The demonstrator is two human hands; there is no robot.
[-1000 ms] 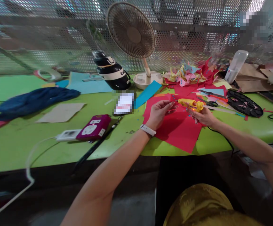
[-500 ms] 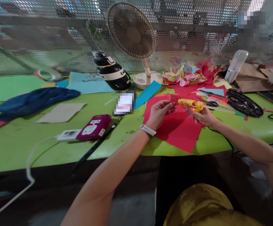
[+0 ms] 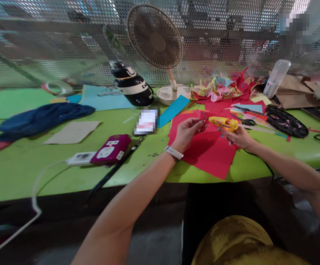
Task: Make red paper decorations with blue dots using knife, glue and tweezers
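My right hand (image 3: 238, 138) grips a yellow glue gun (image 3: 223, 122) whose nozzle points left, toward my left hand (image 3: 186, 133). The left hand, with a white watch band (image 3: 173, 152) on its wrist, is curled with its fingertips pinched on a small red paper piece (image 3: 199, 127) just in front of the nozzle. Both hands hover over a large red paper sheet (image 3: 208, 152) lying on the green table (image 3: 24, 165).
A desk fan (image 3: 156, 40), a black helmet (image 3: 131, 86), a blue cloth (image 3: 38, 117), a magenta power strip (image 3: 109, 149) with white cable, scissors (image 3: 244, 119), a black paint palette (image 3: 287, 121) and a heap of coloured paper scraps (image 3: 223, 86) crowd the table. A perforated metal screen stands behind.
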